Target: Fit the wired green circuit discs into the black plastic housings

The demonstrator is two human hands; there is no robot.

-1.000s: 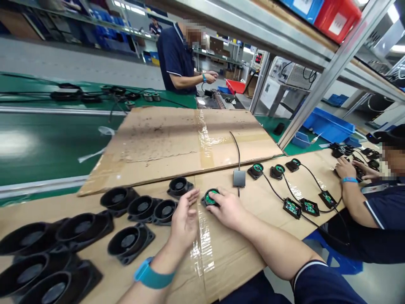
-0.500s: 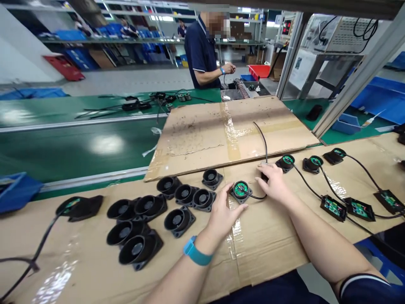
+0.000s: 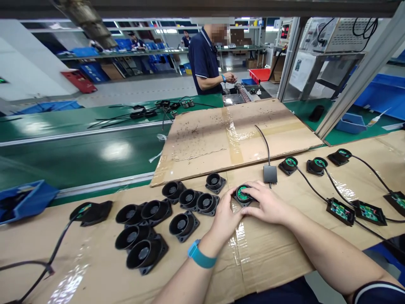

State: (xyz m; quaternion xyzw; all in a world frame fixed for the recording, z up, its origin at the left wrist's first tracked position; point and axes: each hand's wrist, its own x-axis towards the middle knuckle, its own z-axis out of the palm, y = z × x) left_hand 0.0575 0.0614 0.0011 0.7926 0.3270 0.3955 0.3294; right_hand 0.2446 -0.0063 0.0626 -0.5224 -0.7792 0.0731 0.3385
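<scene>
A small black speaker unit with a green circuit board [image 3: 242,194] lies on the cardboard-covered bench [image 3: 278,257]. My right hand [image 3: 267,205] is curled over its right side, fingers on its rim. My left hand [image 3: 225,216], with a blue wristband, presses against its left side. Both hands grip it together. A flat black box [image 3: 270,173] with a cable lies just behind it.
Several black speaker housings [image 3: 158,219] lie to the left. Wired green-board units [image 3: 316,164] and open modules [image 3: 340,211] lie to the right. A cardboard sheet [image 3: 234,131] covers the green conveyor [image 3: 79,152]. A person in dark blue [image 3: 207,59] stands beyond it. A blue bin [image 3: 22,200] sits far left.
My right hand came back from the flat black box to the green-board unit. My left hand closed in on the unit's other side. The view shifted slightly.
</scene>
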